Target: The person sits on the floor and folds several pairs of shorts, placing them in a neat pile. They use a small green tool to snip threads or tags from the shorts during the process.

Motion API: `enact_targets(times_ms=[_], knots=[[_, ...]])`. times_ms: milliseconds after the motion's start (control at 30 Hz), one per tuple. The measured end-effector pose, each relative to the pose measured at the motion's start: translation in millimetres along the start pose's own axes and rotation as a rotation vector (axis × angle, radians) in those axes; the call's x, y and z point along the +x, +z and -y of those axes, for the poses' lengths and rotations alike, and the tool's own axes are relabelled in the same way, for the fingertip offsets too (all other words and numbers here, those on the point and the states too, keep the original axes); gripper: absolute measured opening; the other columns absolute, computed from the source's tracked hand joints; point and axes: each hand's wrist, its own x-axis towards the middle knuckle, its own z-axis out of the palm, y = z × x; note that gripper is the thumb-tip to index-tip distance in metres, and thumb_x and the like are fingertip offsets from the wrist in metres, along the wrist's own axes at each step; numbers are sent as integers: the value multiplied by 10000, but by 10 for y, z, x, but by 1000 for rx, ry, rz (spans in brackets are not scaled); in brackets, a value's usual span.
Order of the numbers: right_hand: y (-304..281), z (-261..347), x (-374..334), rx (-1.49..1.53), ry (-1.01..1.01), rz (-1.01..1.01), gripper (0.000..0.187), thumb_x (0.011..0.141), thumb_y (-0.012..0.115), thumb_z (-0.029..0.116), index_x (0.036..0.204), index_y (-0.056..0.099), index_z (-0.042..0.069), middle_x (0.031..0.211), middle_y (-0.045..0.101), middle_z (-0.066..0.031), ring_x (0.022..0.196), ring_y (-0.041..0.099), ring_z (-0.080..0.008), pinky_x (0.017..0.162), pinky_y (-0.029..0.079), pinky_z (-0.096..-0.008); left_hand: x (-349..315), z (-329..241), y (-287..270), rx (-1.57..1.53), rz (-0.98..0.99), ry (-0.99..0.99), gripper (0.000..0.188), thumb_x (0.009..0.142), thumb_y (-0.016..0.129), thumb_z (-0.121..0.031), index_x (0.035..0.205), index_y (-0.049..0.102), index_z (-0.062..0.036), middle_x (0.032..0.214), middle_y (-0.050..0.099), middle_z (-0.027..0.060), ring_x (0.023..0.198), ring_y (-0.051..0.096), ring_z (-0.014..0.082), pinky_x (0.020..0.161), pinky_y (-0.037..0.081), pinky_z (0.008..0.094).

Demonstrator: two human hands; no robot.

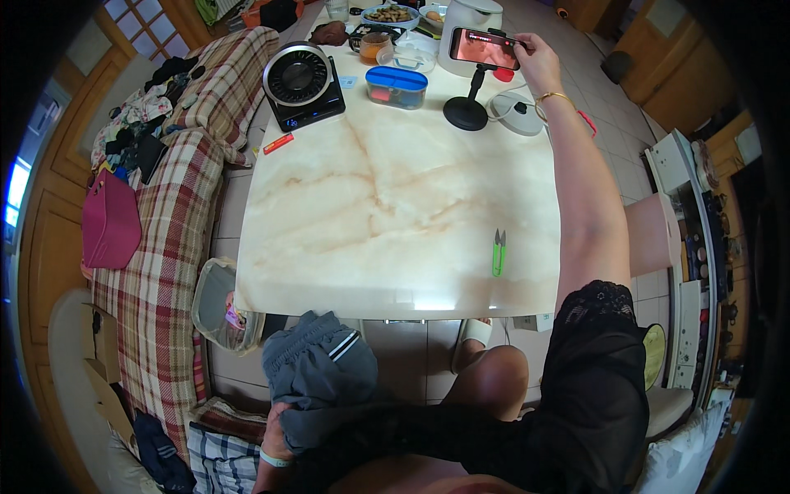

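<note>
My right hand (539,66) reaches to the far right of the table, its fingers at the right end of a smartphone (484,51) with a lit screen. A black round-based stand (466,113) holds the phone sideways. Down at my lap, my left hand (276,434) grips the side of a bunched dark grey garment with an elastic waistband and white stripes (317,362). Most of the left fingers are hidden by the cloth. Green-handled thread snips (499,253) lie on the right part of the marbled table (370,239).
A black fan (298,76) stands at the table's far left, beside a small red packet (278,143). Farther back are a blue-lidded container (396,87), a cup (374,48) and a white appliance (461,20). A lined bin (216,309) stands by the sofa (169,247).
</note>
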Motion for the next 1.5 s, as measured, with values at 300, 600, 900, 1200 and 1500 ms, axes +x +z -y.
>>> enact_targets(times_ms=[300, 600, 900, 1200, 1500], knots=[[41, -12, -25, -53, 21, -34, 340, 889, 698, 372, 1150, 725, 156, 1010, 757, -106, 958, 718, -298, 849, 549, -392, 14, 73, 71, -534, -38, -242, 184, 982, 548, -226, 1022, 595, -53, 912, 669, 62, 800, 655, 161, 765, 555, 299], [24, 63, -52, -93, 15, -63, 347, 885, 709, 365, 1138, 727, 128, 1000, 760, -111, 926, 728, -292, 844, 557, -394, -67, 390, 6, -1132, 85, -314, 395, 1079, 330, -286, 1202, 584, -9, 1154, 688, 192, 1034, 695, 295, 952, 555, 410], [-318, 303, -936, 123, -67, -101, 303, 910, 670, 193, 1152, 677, 9, 1050, 699, -163, 984, 678, -286, 884, 527, -383, 29, -83, 14, -100, 37, -141, 291, 952, 639, -232, 1176, 568, -59, 1128, 623, 82, 1043, 616, 227, 978, 492, 366], [-1086, 811, -3599, -234, 208, 397, 563, 852, 759, 293, 1295, 574, -1, 1119, 645, -188, 1021, 640, -323, 883, 531, -419, 21, 163, 150, 6, -90, 217, 454, 898, 697, -126, 1313, 550, -13, 1349, 556, 194, 1247, 550, 353, 1096, 410, 414], [-945, 726, -3781, -488, 159, 506, 419, 816, 732, 232, 1150, 630, 1, 1090, 674, -214, 985, 675, -394, 854, 548, -478, 439, -1244, 169, -755, -64, -41, 167, 1002, 605, -171, 1056, 668, -26, 1031, 667, 2, 973, 602, 87, 918, 456, 241]])
